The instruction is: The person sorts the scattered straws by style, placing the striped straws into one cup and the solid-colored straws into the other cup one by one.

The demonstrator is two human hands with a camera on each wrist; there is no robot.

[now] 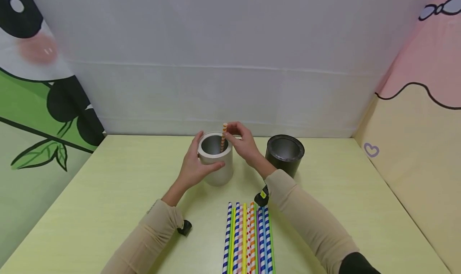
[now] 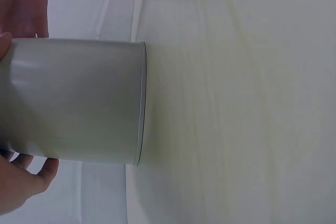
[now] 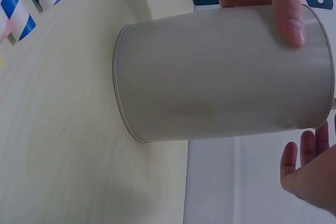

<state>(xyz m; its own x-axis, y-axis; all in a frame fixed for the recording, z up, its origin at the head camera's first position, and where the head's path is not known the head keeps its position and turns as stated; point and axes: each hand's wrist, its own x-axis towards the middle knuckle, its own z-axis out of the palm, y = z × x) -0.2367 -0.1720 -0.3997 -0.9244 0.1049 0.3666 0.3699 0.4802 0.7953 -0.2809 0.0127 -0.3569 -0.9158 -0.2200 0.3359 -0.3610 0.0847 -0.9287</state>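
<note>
A white canister (image 1: 220, 174) stands upright on the table. My left hand (image 1: 194, 166) grips it from the left, thumb across the near side below the rim and fingers on the far side. My right hand (image 1: 245, 144) pinches an orange-striped straw (image 1: 223, 140) near its top. The straw's lower part is inside the canister, hidden by the rim. In the right wrist view the left thumb lies flat on the canister's wall (image 3: 199, 77), and the right hand's fingers (image 3: 289, 158) curl beside the rim. The left wrist view shows the canister's side (image 2: 79, 100), without the straw.
A dark metal canister (image 1: 282, 166) stands open-topped just right of the right hand. A row of several striped and plain coloured paper straws (image 1: 248, 238) lies on the table (image 1: 342, 206) near its front. White cloth (image 1: 230, 94) rises behind the table's far edge.
</note>
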